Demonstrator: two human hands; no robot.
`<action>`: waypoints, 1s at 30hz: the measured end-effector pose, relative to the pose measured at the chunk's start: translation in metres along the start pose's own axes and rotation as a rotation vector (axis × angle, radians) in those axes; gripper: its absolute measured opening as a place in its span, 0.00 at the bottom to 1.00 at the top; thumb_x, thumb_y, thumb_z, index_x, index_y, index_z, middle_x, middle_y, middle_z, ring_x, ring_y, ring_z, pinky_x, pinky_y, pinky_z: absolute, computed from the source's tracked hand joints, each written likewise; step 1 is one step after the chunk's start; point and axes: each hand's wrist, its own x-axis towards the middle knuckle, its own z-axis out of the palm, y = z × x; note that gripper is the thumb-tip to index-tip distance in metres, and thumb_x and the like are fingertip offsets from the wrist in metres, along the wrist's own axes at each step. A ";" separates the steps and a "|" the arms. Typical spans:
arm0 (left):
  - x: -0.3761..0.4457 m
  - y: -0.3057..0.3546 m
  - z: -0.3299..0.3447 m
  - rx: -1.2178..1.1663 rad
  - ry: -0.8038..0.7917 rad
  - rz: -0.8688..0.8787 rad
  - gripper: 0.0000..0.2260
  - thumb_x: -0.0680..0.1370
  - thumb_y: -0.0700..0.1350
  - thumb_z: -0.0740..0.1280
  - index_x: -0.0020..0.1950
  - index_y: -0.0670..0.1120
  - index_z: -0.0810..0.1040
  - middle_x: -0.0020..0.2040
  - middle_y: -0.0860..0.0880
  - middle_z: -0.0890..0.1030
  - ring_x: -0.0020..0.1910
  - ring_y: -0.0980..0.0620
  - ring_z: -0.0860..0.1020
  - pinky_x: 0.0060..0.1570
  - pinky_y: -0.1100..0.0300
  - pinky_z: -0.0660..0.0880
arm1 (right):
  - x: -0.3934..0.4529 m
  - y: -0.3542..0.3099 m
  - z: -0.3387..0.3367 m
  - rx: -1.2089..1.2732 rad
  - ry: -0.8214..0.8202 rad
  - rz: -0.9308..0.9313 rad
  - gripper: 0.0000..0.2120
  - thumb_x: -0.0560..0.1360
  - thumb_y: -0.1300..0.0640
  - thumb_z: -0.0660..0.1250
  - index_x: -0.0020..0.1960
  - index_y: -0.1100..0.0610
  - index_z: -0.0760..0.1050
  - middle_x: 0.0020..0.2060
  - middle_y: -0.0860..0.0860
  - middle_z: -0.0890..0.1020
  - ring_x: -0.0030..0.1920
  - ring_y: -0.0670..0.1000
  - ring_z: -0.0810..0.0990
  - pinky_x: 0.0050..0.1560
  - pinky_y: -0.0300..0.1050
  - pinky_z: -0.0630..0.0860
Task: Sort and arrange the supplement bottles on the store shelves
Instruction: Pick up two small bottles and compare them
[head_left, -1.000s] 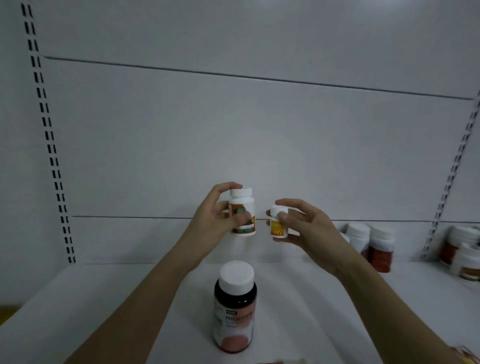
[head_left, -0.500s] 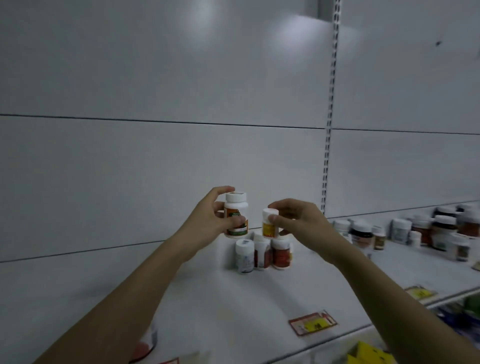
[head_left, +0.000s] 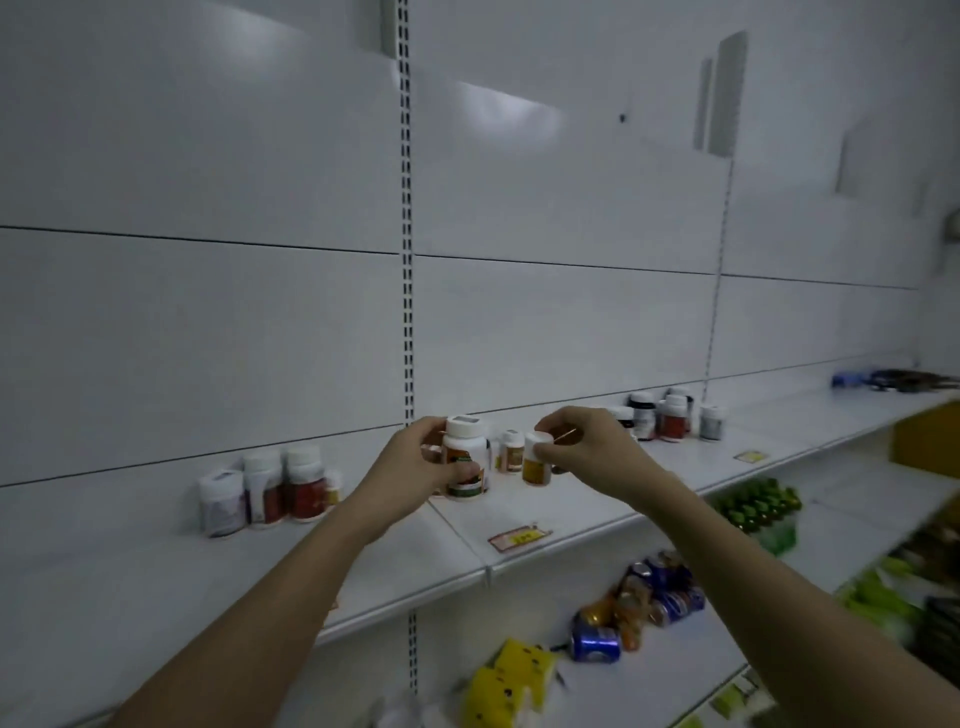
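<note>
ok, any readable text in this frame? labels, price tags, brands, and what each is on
None is legible.
Bottle in left hand: orange and green label, print blurred.
Small bottle in right hand: yellow label, blurred.
Shelved bottles at left: labels too small.
Bottles at right: too small.
Price tag on shelf edge: yellow patch, unreadable.
Cans below: motion-blurred.

White panelled back wall (head_left: 208, 322), slotted upright (head_left: 407, 291) down middle. White upper shelf (head_left: 130, 582) runs rightward; lower shelf (head_left: 670, 670) beneath. Dim, bluish light (soft glare patch high on panels).
</note>
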 end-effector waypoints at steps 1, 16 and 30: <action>0.005 0.002 0.017 0.001 -0.008 0.000 0.19 0.71 0.40 0.76 0.59 0.50 0.76 0.55 0.52 0.82 0.52 0.52 0.82 0.52 0.58 0.78 | -0.001 0.013 -0.013 -0.002 0.017 0.010 0.13 0.74 0.56 0.73 0.57 0.59 0.79 0.46 0.52 0.84 0.45 0.52 0.85 0.50 0.55 0.82; 0.151 -0.033 0.237 -0.033 -0.085 -0.030 0.22 0.68 0.43 0.78 0.60 0.49 0.77 0.56 0.52 0.81 0.52 0.52 0.81 0.57 0.51 0.78 | 0.050 0.219 -0.115 -0.169 0.137 0.154 0.17 0.75 0.53 0.71 0.62 0.57 0.77 0.50 0.49 0.81 0.49 0.47 0.81 0.52 0.45 0.81; 0.294 -0.033 0.309 0.075 -0.031 0.042 0.27 0.70 0.41 0.76 0.63 0.58 0.70 0.57 0.51 0.79 0.51 0.52 0.81 0.46 0.59 0.79 | 0.181 0.351 -0.164 -0.020 0.135 0.100 0.13 0.74 0.57 0.72 0.58 0.53 0.79 0.49 0.48 0.82 0.51 0.49 0.82 0.53 0.53 0.82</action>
